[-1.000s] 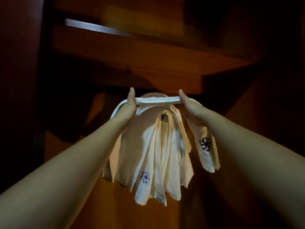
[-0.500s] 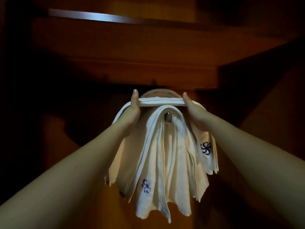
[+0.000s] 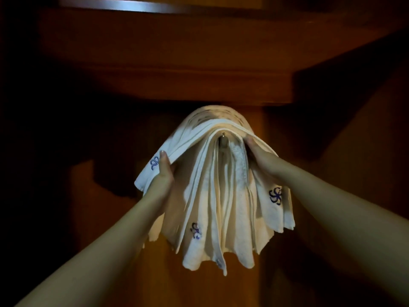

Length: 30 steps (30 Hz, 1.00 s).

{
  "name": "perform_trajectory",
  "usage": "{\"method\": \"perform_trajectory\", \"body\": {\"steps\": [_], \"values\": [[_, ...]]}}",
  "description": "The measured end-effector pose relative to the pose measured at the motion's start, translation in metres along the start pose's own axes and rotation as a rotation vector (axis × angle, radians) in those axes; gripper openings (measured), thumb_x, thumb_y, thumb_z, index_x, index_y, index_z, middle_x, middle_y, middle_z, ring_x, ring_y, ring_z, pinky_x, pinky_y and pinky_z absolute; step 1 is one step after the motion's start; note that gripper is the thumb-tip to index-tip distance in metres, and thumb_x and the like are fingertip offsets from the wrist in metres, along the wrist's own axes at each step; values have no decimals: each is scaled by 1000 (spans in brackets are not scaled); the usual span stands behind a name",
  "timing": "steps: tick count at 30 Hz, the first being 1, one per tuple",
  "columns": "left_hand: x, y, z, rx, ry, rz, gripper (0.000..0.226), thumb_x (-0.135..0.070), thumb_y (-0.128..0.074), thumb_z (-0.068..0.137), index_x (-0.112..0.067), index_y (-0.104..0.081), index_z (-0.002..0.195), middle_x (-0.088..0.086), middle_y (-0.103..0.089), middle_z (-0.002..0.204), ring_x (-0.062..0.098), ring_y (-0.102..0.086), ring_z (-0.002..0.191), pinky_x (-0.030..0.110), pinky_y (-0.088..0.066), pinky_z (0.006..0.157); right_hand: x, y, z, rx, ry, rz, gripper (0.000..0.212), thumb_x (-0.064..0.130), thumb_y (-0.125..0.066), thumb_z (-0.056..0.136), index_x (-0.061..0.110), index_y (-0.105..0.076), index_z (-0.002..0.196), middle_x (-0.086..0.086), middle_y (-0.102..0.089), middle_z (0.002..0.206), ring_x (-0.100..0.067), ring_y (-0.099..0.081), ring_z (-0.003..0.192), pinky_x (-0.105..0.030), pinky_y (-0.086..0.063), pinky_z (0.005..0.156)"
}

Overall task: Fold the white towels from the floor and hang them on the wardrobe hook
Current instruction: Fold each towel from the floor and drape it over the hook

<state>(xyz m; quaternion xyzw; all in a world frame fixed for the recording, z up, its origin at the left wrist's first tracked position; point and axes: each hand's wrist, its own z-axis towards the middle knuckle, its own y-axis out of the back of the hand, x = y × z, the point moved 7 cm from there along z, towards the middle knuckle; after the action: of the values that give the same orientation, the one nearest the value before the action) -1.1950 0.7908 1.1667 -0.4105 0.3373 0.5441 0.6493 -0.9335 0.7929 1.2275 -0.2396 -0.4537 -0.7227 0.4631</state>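
Several white towels (image 3: 219, 209) with blue embroidered marks hang in a bunch over a small metal hook (image 3: 223, 138) on the wooden wardrobe wall. A folded white towel (image 3: 199, 135) lies draped across the top of the bunch, sloping down on both sides. My left hand (image 3: 163, 171) grips its left end, thumb on top beside a blue mark. My right hand (image 3: 259, 154) holds its right end, with the fingers tucked under the cloth and mostly hidden.
A wooden shelf (image 3: 199, 85) runs just above the hook, with a metal rail (image 3: 124, 6) higher up. Dark wardrobe walls close in on the left and right. Light is dim.
Both hands have come down and apart, and the folded towel that was held flat above the hook now drapes over the hanging bunch. The view has moved closer.
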Motion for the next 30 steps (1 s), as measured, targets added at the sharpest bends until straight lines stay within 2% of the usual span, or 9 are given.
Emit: {"method": "perform_trajectory", "body": {"steps": [6, 9, 14, 16, 19, 21, 24, 26, 30], "values": [[-15, 5, -3, -75, 50, -3, 88, -75, -16, 95, -14, -38, 154, 12, -39, 158, 27, -35, 146, 41, -23, 123, 2, 2, 1, 34, -50, -3, 89, 87, -23, 86, 33, -35, 156, -4, -46, 155, -22, -44, 141, -48, -28, 122], [-5, -10, -35, 57, 187, -39, 97, -77, -14, 94, -2, -59, 136, 18, -60, 137, 25, -56, 126, 33, -41, 109, -1, -1, -19, 112, -119, -120, 91, 89, -30, 79, 24, -58, 138, 1, -66, 128, -19, -63, 120, -39, -49, 102], [-59, 5, -69, -110, -336, 37, 79, -71, -24, 94, -15, -79, 90, 5, -78, 97, 20, -72, 97, 39, -52, 89, 17, 42, -54, -440, 211, 42, 41, 47, -45, 103, 24, -74, 86, 5, -76, 81, -7, -72, 73, -24, -55, 60], [-76, 7, -65, -272, -468, 117, 59, -56, -27, 102, -20, -72, 112, -1, -72, 117, 14, -63, 115, 38, -48, 101, 19, 43, -62, -593, 259, 55, 29, 47, -43, 101, 34, -69, 102, 17, -69, 91, 7, -63, 82, -19, -47, 65], [-55, -18, -33, -130, -177, 121, 61, -56, -20, 107, -20, -48, 147, 5, -51, 149, 20, -46, 138, 31, -34, 108, -3, 13, -40, -393, 64, 147, 51, 61, -36, 102, 36, -46, 145, 14, -58, 128, 3, -56, 107, -31, -49, 84], [-27, -34, -22, 3, 48, -24, 70, -61, -17, 104, -15, -52, 143, 12, -59, 140, 17, -65, 118, 27, -52, 96, -28, -14, -27, -207, -126, 306, 77, 76, -33, 94, 27, -37, 154, -6, -57, 142, -24, -56, 128, -51, -46, 108], [-1, -42, -17, -32, 173, -76, 62, -65, -20, 102, -22, -63, 114, 5, -73, 92, 14, -69, 71, 23, -54, 47, -55, -39, -23, -106, -220, 451, 87, 79, -29, 92, 18, -39, 153, -15, -61, 136, -29, -58, 128, -51, -42, 114], [14, -47, -21, -79, 258, -103, 64, -71, -25, 98, -22, -65, 111, 4, -71, 72, 19, -63, 74, 29, -51, 47, -62, -55, -25, -115, -185, 474, 78, 74, -32, 97, 22, -35, 156, -12, -59, 139, -28, -55, 131, -52, -42, 114], [34, -54, -28, -49, 349, -92, 82, -76, -25, 95, -12, -57, 135, 11, -66, 94, 26, -61, 81, 36, -47, 58, -85, -86, -43, -127, -206, 259, 71, 68, -30, 101, 31, -17, 161, -5, -34, 161, -27, -30, 150, -57, -26, 122]]}}
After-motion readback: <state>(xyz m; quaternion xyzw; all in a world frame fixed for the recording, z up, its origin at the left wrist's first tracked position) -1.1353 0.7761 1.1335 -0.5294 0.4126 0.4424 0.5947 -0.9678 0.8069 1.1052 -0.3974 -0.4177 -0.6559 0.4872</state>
